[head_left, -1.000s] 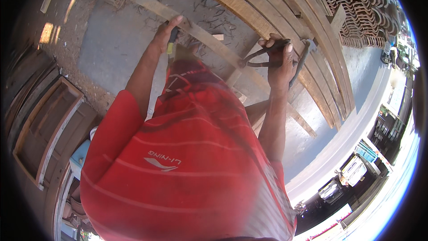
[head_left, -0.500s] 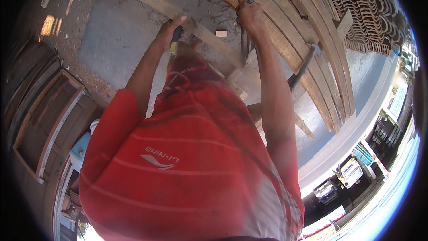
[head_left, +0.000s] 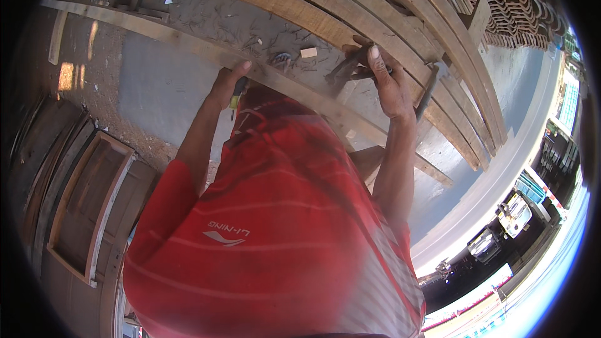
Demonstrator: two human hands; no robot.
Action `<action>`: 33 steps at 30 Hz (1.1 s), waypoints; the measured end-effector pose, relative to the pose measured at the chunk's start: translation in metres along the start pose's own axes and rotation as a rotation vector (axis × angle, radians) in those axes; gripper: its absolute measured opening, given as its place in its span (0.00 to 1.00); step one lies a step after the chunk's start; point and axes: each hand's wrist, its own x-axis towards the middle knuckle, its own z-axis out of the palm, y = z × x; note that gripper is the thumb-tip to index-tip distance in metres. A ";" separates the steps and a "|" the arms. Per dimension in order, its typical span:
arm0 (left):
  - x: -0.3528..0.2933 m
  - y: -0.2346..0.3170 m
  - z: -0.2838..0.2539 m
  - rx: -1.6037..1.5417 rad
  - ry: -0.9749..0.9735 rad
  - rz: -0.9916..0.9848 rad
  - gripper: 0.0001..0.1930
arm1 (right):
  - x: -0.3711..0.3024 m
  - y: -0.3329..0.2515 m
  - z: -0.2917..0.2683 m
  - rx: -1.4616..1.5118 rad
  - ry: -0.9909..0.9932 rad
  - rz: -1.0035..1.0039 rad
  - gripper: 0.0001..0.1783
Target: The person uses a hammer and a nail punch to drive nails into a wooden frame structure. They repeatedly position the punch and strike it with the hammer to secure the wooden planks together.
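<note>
Two bare hands at work at a board [head_left: 188, 44], seen from above. The board runs obliquely over the grey floor [head_left: 156, 72], from the upper left to the right, in front of the red shirt [head_left: 275, 213].

Left hand [head_left: 226, 87]: the arm is bent at the elbow; the forearm rises from the sleeve, inclined toward the right, and meets the near edge of the board. The thumb [head_left: 243, 67] extends along the board and touches it. The hand is closed on a tool [head_left: 236, 92] with a dark handle and a yellow-green band, its thin end directed downward; the other digits are mostly hidden.

Right hand [head_left: 389, 84]: the forearm stands nearly upright in the view, the wrist almost straight. The thumb [head_left: 374, 55] points up, and the curled fingers [head_left: 362, 42] grip dark pincers [head_left: 341, 72], which reach leftward over the board's far side. Whether the pincers touch the board cannot be told.

Surroundings: a hammer [head_left: 428, 92] lies just to the right of the right hand, its head on the long planks [head_left: 300, 6] that curve across the upper part of the view. A small pale block [head_left: 308, 52] lies on the floor between the board and the planks, near dark scraps [head_left: 250, 22]. Roof tiles [head_left: 501, 6] are stacked at the upper right. A wooden frame [head_left: 59, 213] leans at the lower left, well apart from both hands.
</note>
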 end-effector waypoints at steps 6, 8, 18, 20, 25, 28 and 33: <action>-0.006 0.021 0.006 0.048 0.015 0.085 0.36 | -0.005 0.052 -0.005 0.681 0.260 -0.187 0.44; 0.003 -0.002 -0.003 0.120 0.106 0.161 0.38 | 0.004 0.052 -0.006 0.885 0.351 -0.212 0.41; 0.027 -0.033 -0.038 0.178 -0.012 0.107 0.39 | 0.049 0.106 -0.001 0.978 0.973 -0.138 0.30; 0.025 -0.033 -0.043 0.187 -0.014 0.095 0.40 | 0.035 0.100 -0.006 0.628 0.973 0.149 0.37; 0.000 0.018 -0.016 0.271 -0.138 -0.084 0.39 | -0.015 0.125 -0.039 -0.312 1.160 0.210 0.45; -0.002 0.036 -0.026 0.377 -0.208 -0.247 0.36 | -0.063 0.153 -0.071 -0.741 1.332 0.194 0.39; -0.040 0.071 -0.043 0.156 -0.263 -0.200 0.24 | -0.094 0.228 -0.111 -0.831 0.997 0.413 0.34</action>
